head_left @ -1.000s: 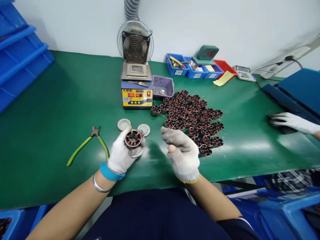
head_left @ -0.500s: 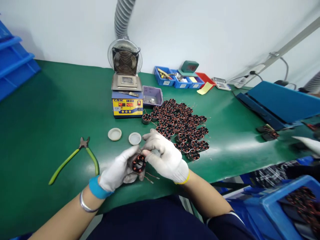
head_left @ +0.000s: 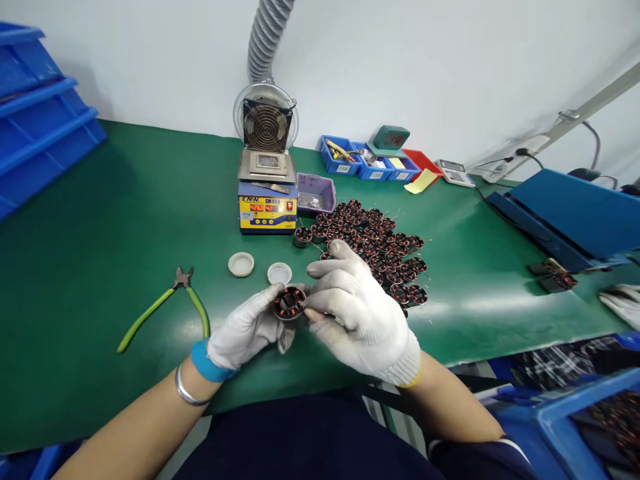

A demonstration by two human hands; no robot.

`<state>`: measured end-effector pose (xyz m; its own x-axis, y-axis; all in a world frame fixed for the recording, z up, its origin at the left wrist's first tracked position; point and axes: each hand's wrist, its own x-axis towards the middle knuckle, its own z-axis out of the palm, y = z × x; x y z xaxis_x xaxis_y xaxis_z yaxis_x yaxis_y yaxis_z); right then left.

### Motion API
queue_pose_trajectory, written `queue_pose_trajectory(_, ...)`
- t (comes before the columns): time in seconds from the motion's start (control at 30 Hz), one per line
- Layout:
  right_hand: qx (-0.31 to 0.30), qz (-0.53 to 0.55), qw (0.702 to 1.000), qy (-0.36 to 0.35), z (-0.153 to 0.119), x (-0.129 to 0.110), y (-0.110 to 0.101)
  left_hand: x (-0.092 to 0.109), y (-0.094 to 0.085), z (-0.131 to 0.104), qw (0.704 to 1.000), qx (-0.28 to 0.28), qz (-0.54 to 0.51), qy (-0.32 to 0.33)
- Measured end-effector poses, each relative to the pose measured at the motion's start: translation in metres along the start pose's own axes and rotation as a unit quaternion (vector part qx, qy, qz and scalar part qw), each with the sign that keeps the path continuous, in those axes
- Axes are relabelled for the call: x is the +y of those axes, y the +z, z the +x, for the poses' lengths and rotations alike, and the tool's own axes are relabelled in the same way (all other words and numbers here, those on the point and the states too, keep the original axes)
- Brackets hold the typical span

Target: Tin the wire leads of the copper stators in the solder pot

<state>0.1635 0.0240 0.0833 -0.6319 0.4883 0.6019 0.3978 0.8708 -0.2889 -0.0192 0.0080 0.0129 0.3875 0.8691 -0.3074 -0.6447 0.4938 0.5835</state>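
A round black core with copper windings (head_left: pixel 289 303) is held just above the near part of the green table (head_left: pixel 150 220), its open top turned up toward the camera. It is gripped by the gloved left hand (head_left: pixel 250 327), whose fingers are closed around its side and underneath. The core's right edge is met, or nearly met, by the thumb and forefinger of the gloved right hand (head_left: pixel 363 317); its other fingers are loosely bent and spread, and whether a wire is pinched there cannot be told. The left wrist is ringed by a blue band (head_left: pixel 209 363) and a silver bangle (head_left: pixel 187 390).

Just beyond the core, two shallow white dishes (head_left: pixel 241 265) are set side by side. To the right, partly covered by the right hand, many similar cores (head_left: pixel 387 250) are grouped closely together. Green-handled cutters (head_left: pixel 181 279) are laid with handles apart to the left of the left hand.

Farther back, a yellow and blue heating unit (head_left: pixel 267 217) is placed, with a lilac bin (head_left: pixel 315 181) beside it and a fan (head_left: pixel 267 127) mounted behind. Small blue trays (head_left: pixel 343 167), a red tray (head_left: pixel 423 162) and a calculator (head_left: pixel 455 173) are lined up near the wall. Blue crates (head_left: pixel 45 120) are stacked at the far left.
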Motion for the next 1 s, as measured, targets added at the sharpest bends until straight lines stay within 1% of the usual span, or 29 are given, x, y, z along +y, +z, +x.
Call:
queue_pose_trajectory(0.03,0.01,0.01,1.0,0.011,-0.005,0.001,0.002,0.001,0.0,-0.003,1.0,-0.027,0.012,0.003)
queue_pose_trajectory(0.1,0.062,0.072,0.995,0.044,-0.016,0.003,0.007,0.003,0.0,-0.008,0.997,-0.068,0.037,0.017)
queue_pose_trajectory(0.17,0.118,0.17,0.974,0.095,-0.029,0.005,0.013,0.004,0.002,-0.011,0.994,-0.093,0.044,0.023)
queue_pose_trajectory(0.2,0.125,0.205,0.962,0.131,-0.034,0.005,0.017,0.003,0.003,-0.01,0.994,-0.101,0.045,0.014)
queue_pose_trajectory(0.23,0.109,0.221,0.955,0.164,-0.039,0.006,0.02,0.002,0.003,-0.01,0.993,-0.106,0.047,0.001)
queue_pose_trajectory(0.27,0.072,0.218,0.955,0.185,-0.043,0.007,0.023,-0.001,0.003,-0.008,0.993,-0.107,0.049,-0.011)
queue_pose_trajectory(0.3,0.029,0.202,0.96,0.19,-0.045,0.008,0.026,-0.004,0.001,-0.006,0.993,-0.103,0.049,-0.019)
queue_pose_trajectory(0.33,-0.008,0.18,0.967,0.179,-0.045,0.008,0.028,-0.007,-0.001,-0.004,0.994,-0.094,0.049,-0.021)
queue_pose_trajectory(0.37,-0.032,0.16,0.974,0.155,-0.045,0.009,0.03,-0.01,-0.003,-0.003,0.995,-0.083,0.047,-0.02)
queue_pose_trajectory(0.4,-0.041,0.145,0.98,0.127,-0.045,0.009,0.031,-0.012,-0.006,-0.001,0.996,-0.071,0.045,-0.016)
queue_pose_trajectory(0.47,-0.032,0.123,0.988,0.092,-0.043,0.009,0.034,-0.013,-0.011,0.001,0.997,-0.063,0.046,-0.021)
queue_pose_trajectory(0.53,-0.019,0.104,0.992,0.075,-0.045,0.01,0.035,-0.008,-0.013,0.002,0.995,-0.066,0.066,-0.039)
queue_pose_trajectory(0.57,-0.013,0.096,0.993,0.066,-0.046,0.012,0.036,-0.004,-0.013,0.002,0.992,-0.069,0.098,-0.038)
queue_pose_trajectory(0.6,-0.007,0.085,0.995,0.058,-0.048,0.013,0.036,0.0,-0.013,0.002,0.985,-0.074,0.15,-0.031)
queue_pose_trajectory(0.63,-0.004,0.073,0.996,0.053,-0.051,0.015,0.036,0.004,-0.011,0.001,0.972,-0.077,0.22,-0.018)
queue_pose_trajectory(0.7,-0.007,0.045,0.998,0.052,-0.056,0.017,0.035,0.01,-0.008,0.0,0.927,-0.058,0.37,0.024)
queue_pose_trajectory(0.73,-0.013,0.029,0.998,0.052,-0.058,0.019,0.034,0.013,-0.005,-0.001,0.906,-0.036,0.419,0.05)
queue_pose_trajectory(0.77,-0.02,0.015,0.998,0.05,-0.059,0.019,0.032,0.015,-0.004,-0.002,0.894,-0.011,0.442,0.074)
queue_pose_trajectory(0.8,-0.024,0.004,0.998,0.049,-0.06,0.02,0.031,0.018,-0.003,-0.002,0.896,0.014,0.431,0.102)
queue_pose_trajectory(0.83,-0.027,-0.006,0.998,0.049,-0.06,0.02,0.03,0.021,-0.002,-0.003,0.91,0.038,0.387,0.141)
queue_pose_trajectory(0.87,-0.026,-0.014,0.998,0.051,-0.061,0.02,0.029,0.024,-0.002,-0.003,0.927,0.06,0.318,0.191)
queue_pose_trajectory(0.9,-0.024,-0.021,0.998,0.055,-0.061,0.02,0.028,0.027,-0.003,-0.003,0.936,0.085,0.242,0.243)
queue_pose_trajectory(0.93,-0.022,-0.025,0.998,0.059,-0.06,0.019,0.028,0.03,-0.003,-0.002,0.936,0.111,0.177,0.285)
queue_pose_trajectory(0.97,-0.019,-0.028,0.997,0.062,-0.06,0.019,0.028,0.031,-0.004,-0.001,0.927,0.143,0.138,0.319)
queue_pose_trajectory(1.0,-0.016,-0.03,0.997,0.062,-0.059,0.019,0.028,0.031,-0.004,0.001,0.919,0.166,0.139,0.331)
